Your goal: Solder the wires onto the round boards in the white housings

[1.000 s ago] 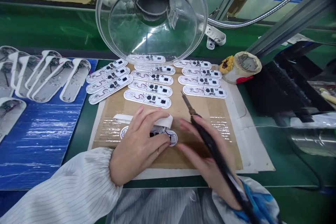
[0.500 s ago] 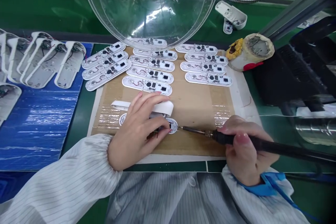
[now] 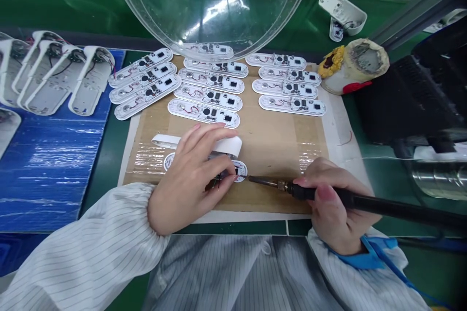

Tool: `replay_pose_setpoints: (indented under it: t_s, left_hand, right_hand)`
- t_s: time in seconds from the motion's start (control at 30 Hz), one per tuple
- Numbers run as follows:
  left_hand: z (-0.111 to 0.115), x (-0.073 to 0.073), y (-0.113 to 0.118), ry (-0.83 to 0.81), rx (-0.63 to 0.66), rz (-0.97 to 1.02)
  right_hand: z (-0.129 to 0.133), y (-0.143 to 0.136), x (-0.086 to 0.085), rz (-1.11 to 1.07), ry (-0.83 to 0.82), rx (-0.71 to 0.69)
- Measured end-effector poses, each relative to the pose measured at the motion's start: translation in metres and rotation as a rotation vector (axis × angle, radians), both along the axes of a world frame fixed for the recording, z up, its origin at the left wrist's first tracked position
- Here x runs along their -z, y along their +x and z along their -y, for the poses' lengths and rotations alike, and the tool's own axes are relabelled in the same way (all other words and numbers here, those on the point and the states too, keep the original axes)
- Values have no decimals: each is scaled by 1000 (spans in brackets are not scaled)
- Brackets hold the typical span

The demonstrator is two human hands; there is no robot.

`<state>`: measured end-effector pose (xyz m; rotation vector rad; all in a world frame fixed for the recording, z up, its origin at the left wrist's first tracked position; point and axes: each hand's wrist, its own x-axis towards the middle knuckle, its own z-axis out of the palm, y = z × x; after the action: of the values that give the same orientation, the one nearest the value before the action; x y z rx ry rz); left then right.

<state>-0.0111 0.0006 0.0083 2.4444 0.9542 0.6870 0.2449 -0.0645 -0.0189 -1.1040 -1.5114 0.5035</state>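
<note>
My left hand (image 3: 193, 180) lies over a white strip-shaped circuit board (image 3: 241, 169), covering most of it. Its thumb and index finger pinch a thin wire near the board's right end; dark wire ends show under the fingers. The other fingers rest on a white curved plastic housing (image 3: 229, 146) just behind the board. In my right hand (image 3: 333, 199) is a black-handled soldering iron (image 3: 302, 190), gripped like a pen. Its tip points left and sits at the right end of the board; whether it touches cannot be made out.
Rows of white circuit boards (image 3: 206, 112) lie behind on the cardboard (image 3: 270, 141). White housings (image 3: 89, 82) stand on a blue mat (image 3: 73, 165) at left. A clear round shield (image 3: 219, 14) hangs overhead. At right are a white pot (image 3: 352, 68) and a black box (image 3: 394, 92).
The view has shifted slightly. The soldering iron's tip has come a little closer to the board's right end. My left hand keeps its pinch and place on the board.
</note>
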Motion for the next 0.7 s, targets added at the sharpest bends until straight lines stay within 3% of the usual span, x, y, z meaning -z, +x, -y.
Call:
replay_pose_setpoints:
  t_s: [0.07,0.23,0.37,0.57,0.7]
  left_hand:
    - [0,1,0,-1,-4,4]
    - [2,0,2,7,-2,-9]
    - [0,-7,-7,-1,27,-3]
    - [-17,-10,-38,351,324,-133]
    - [-28,-5,-37,296,370,-66]
  right_hand:
    - [-1,-1,-2,-6,23,29]
    - [-10,-6,-8,-155,188,256]
    - [-14,-9,-10,-206,165,291]
    - [-10,-10,-12,-229,99,319]
    - [-5,-8,-11,-228,104,296]
